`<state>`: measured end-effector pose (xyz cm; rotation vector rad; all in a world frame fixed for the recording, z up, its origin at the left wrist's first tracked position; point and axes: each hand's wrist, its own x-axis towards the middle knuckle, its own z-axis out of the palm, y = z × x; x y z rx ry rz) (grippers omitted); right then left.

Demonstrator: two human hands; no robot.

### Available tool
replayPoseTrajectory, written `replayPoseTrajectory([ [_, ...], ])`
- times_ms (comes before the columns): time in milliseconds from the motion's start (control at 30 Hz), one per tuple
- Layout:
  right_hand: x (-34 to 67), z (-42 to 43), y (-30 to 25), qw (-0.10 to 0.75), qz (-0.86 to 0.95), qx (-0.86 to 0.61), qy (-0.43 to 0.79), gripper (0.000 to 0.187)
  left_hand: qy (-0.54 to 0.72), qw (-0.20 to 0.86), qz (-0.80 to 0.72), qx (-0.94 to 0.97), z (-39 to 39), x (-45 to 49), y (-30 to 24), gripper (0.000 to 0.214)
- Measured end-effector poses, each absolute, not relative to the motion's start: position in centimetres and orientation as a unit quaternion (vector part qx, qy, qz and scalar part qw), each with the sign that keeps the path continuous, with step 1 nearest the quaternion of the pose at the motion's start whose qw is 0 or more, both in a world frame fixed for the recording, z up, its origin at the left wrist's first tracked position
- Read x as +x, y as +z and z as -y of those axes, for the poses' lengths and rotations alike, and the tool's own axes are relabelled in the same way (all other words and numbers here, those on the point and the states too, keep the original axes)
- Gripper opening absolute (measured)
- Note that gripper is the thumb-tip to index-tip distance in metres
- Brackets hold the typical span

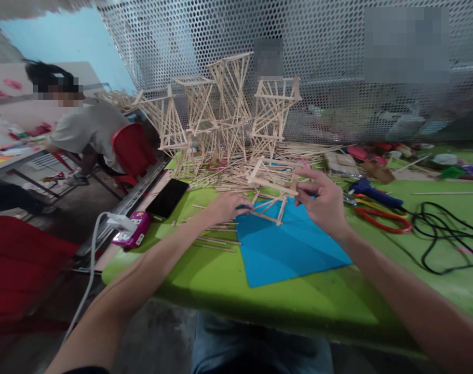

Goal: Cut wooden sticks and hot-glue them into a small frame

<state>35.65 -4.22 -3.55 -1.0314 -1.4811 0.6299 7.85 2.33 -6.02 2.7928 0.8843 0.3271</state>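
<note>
A small frame of thin wooden sticks (273, 187) stands tilted over a blue sheet (294, 249). My right hand (322, 200) pinches the frame's upper right corner between thumb and fingers. At its lower left corner, my left hand (228, 208) has its fingers closed on the sticks; the fingertips are partly hidden. Loose wooden sticks (218, 241) lie beside and under my left wrist. Behind the hands is a heap of more sticks (236, 174), with several finished-looking stick towers (230, 85) rising above it.
On the green table (205, 278), a black phone (168, 198) and a purple power strip (133, 231) lie left. Right are a blue glue gun (376, 192), orange-handled scissors (388, 221) and a black cable (434, 249). A perforated metal panel (322, 104) stands behind. A person (92, 127) sits at left.
</note>
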Motion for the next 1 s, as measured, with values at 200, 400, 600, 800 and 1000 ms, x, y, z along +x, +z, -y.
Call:
replayPoseTrajectory([
  [200,35.2,4.1,-3.6,0.610,0.595,-0.416,0.317,0.042,0.109,0.104,-0.298,0.943,-2.3,7.9,-5.8,0.026],
  [400,35.0,3.8,-4.3,0.626,0.585,-0.407,0.317,0.042,0.118,0.114,-0.295,0.941,-2.2,7.8,-5.8,0.025],
  [600,35.0,3.6,-5.2,0.632,0.607,-0.384,0.291,0.060,0.123,0.099,-0.289,0.944,-2.5,7.7,-6.2,0.025],
  [800,34.6,3.9,-5.6,0.591,0.643,-0.373,0.314,0.082,0.114,0.083,-0.299,0.944,-2.5,7.8,-6.3,0.027],
  [1000,34.8,3.9,-5.8,0.565,0.678,-0.404,0.243,0.076,0.099,0.081,-0.312,0.942,-2.3,8.0,-6.0,0.027],
])
